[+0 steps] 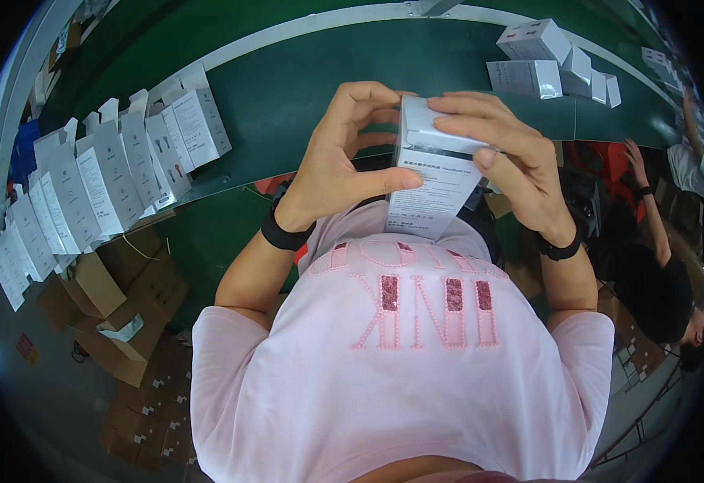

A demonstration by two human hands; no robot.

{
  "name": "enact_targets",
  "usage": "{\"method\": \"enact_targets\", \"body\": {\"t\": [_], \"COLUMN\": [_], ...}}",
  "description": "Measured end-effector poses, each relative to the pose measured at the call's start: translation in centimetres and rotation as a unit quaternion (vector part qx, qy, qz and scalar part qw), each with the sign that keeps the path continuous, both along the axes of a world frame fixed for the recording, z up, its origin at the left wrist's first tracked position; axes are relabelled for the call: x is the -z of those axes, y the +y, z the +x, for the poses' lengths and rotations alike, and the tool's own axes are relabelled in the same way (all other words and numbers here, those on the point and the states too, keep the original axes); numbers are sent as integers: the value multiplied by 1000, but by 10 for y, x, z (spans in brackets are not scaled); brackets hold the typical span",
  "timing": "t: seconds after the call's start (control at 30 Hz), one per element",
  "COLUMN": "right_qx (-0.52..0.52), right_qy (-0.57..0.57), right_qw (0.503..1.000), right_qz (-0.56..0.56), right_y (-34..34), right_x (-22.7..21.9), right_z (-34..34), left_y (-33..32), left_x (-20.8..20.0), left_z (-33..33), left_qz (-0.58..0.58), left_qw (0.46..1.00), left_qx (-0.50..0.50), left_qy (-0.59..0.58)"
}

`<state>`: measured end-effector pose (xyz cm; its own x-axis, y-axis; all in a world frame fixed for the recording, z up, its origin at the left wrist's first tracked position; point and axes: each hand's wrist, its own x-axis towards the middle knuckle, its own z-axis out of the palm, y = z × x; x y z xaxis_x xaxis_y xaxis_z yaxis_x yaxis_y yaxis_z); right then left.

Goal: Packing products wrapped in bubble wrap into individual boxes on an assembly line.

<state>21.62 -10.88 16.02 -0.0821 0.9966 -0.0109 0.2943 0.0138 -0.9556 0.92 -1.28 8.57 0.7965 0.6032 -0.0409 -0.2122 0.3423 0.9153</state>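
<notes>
A tall white carton [428, 197] with printed text on its front is held upright at the table's near edge, before my chest. My left hand [340, 165] grips it from the left, thumb lying on the front face and fingers curled at the far side. Over the carton's top and right upper edge lies my right hand [521, 157], with fingers bent across the top panel and thumb by the upper right corner. The top panel looks folded down, with a narrow gap under its front edge. What is inside the carton is hidden.
On the green table [304, 72], a leaning row of white cartons [114, 173] with raised flaps runs along the left. Several white cartons [525, 78] sit at the far right. Brown cardboard boxes [98, 294] lie below left. A person in black [650, 282] is at the right.
</notes>
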Motion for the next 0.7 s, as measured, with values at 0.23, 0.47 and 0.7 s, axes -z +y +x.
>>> {"method": "enact_targets", "body": {"t": [0.23,0.47,0.7], "right_qx": [-15,-81,52], "right_qy": [-51,-142,-125], "right_qw": [998,984,990], "right_qz": [28,63,42], "right_y": [-1,0,-22], "right_x": [4,-3,26], "right_z": [0,2,-17], "left_y": [4,7,11], "left_x": [0,1,2], "left_z": [-1,0,2], "left_qz": [19,0,22], "left_qw": [999,999,998], "left_qx": [23,52,42], "left_qy": [19,-1,30]}}
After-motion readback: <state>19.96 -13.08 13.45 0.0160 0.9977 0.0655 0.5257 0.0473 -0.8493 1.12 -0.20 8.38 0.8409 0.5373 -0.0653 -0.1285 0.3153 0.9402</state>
